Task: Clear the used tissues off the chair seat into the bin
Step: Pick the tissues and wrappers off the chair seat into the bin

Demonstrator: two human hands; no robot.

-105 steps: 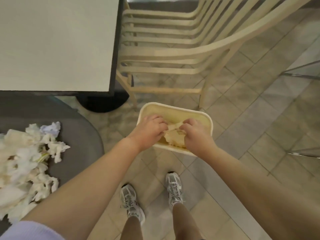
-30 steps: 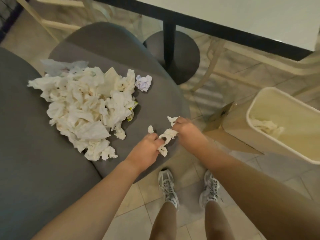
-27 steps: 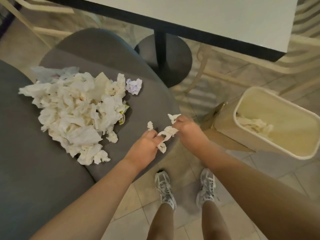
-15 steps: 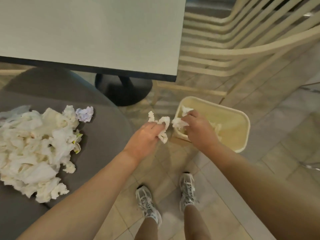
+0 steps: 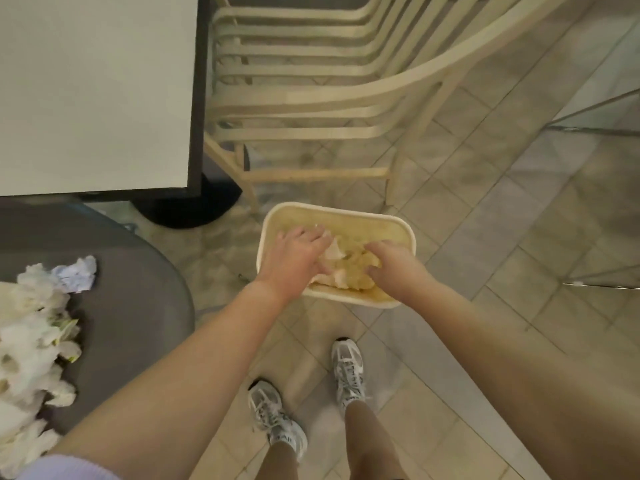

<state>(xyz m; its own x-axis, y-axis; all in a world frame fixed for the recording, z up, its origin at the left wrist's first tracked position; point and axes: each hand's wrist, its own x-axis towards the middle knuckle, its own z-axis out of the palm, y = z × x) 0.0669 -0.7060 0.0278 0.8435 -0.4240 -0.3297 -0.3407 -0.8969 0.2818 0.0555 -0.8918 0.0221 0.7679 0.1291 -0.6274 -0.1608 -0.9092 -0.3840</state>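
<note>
- While both arms reach down over the bin (image 5: pixel 408 233), the left hand (image 5: pixel 294 261) hangs above its near-left corner, fingers spread and relaxed, gripping nothing.
- Right hand (image 5: pixel 391 268) hovers over the bin's middle, fingers loosely bent downward, also holding nothing that I can see.
- Between the two hands, crumpled tissues (image 5: pixel 341 268) lie inside the bin; a pale scrap sits just beside the left fingertips, and whether it touches them I cannot tell.
- On the left, a grey chair seat (image 5: pixel 138 306) carries a heap of white tissues (image 5: pixel 27 368) running off the left edge.
- One bluish-white wad (image 5: pixel 79 273) sits at the heap's far end, on the seat.
- Beyond the seat stands a pale table (image 5: pixel 93 91) with a dark edge and a round black base (image 5: pixel 194 206).
- Behind the bin stands a stack of cream slatted chairs (image 5: pixel 311 84).
- Two grey-and-white trainers (image 5: pixel 348 368) stand on the tiled floor (image 5: pixel 502 254), near the bin.
</note>
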